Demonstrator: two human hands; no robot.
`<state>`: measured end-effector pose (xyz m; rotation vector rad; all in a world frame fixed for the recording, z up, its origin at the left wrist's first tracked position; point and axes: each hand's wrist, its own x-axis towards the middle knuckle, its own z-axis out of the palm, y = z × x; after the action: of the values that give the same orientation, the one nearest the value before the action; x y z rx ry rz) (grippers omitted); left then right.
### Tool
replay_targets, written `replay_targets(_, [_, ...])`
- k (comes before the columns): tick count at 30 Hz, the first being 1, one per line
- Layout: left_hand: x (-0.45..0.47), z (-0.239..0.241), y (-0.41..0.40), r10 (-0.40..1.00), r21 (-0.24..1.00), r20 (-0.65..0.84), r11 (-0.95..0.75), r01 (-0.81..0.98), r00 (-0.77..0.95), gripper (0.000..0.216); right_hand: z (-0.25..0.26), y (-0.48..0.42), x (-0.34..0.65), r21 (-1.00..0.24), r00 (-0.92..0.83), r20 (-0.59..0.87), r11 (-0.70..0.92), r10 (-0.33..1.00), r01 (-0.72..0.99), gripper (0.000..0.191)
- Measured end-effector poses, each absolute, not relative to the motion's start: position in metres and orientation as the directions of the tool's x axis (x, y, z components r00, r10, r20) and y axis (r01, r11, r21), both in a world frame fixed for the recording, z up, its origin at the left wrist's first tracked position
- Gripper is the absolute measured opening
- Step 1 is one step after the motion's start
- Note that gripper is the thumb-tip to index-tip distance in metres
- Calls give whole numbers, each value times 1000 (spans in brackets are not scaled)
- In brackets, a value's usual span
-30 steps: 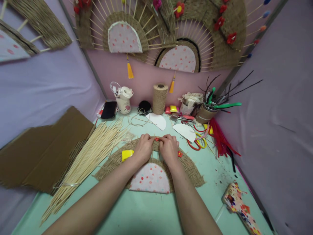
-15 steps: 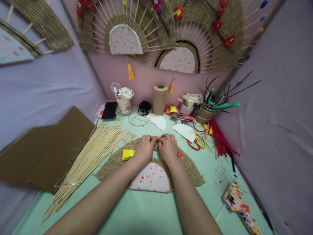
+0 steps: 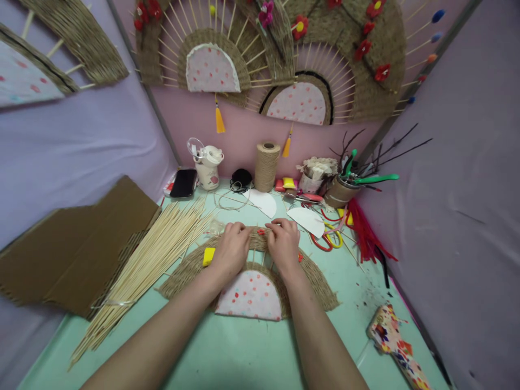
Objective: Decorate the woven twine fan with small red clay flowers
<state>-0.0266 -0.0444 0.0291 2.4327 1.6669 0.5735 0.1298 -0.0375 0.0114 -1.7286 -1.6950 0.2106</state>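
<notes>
A woven twine fan (image 3: 184,269) with thin wooden ribs lies on the table, its half-round centre (image 3: 249,295) covered in white cloth with red dots. A small red flower (image 3: 260,231) sits on the top of its woven band, between my hands. My left hand (image 3: 232,248) rests on the band left of the flower, fingers bent and nothing seen in them. To the flower's right, my right hand (image 3: 284,242) has thumb and forefinger apart, holding nothing visible. It partly hides a second red flower (image 3: 300,257). A yellow packet (image 3: 208,256) lies beside my left hand.
Bundled thin sticks (image 3: 150,265) and cardboard (image 3: 77,244) lie left. Behind stand a twine spool (image 3: 267,167), a white pitcher (image 3: 208,168) and a tool holder (image 3: 342,190). Scissors (image 3: 333,236) and white paper pieces (image 3: 306,221) lie beyond the fan. A colourful patterned object (image 3: 392,336) is front right.
My hands have drawn apart from the top middle of the band, left hand leftward and right hand slightly rightward. The red flower between them now shows. The view has shifted slightly.
</notes>
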Motion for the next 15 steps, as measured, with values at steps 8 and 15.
replay_targets(8, [-96, 36, -77, 949, 436, 233, -298, 849, 213, 41, 59, -62, 135, -672, 194, 469, 206, 862, 712, 35])
replay_targets(15, [-118, 19, -79, 953, 482, 81, -294, 825, 292, 45, 56, -90, 120, -826, 114, 380, 281, 918, 488, 30])
